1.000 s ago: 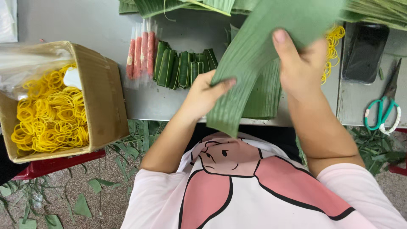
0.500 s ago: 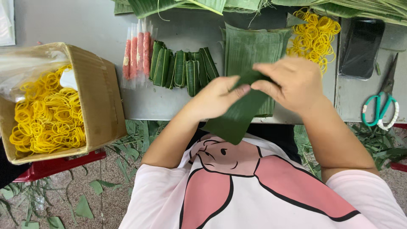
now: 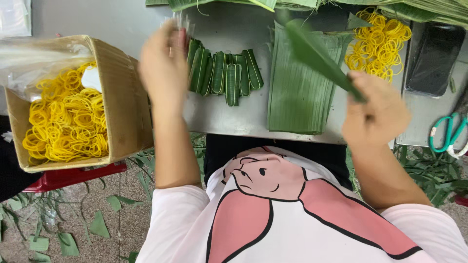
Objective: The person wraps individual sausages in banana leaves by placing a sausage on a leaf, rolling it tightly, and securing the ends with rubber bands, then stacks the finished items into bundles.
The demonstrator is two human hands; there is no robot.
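My right hand (image 3: 378, 114) grips a folded green leaf (image 3: 317, 53) that points up and left over the stack of cut leaves (image 3: 297, 97) on the grey table (image 3: 234, 117). My left hand (image 3: 163, 63) is blurred, stretched out to the far left of the table. Its fingertips are at the pink sticks in clear wrap (image 3: 181, 27), and the grip is hidden. A row of several folded leaf parcels (image 3: 226, 70) lies between the two hands.
A cardboard box (image 3: 124, 97) of yellow rubber bands (image 3: 66, 122) stands at the left. A loose pile of yellow bands (image 3: 378, 41), a black phone (image 3: 434, 58) and green-handled scissors (image 3: 446, 134) lie at the right. Long leaves (image 3: 234, 4) line the far edge.
Both hands were folding the leaf close to my body. Now the left hand has let go and reached out to the pink sticks, and the right hand holds the folded leaf alone, further right.
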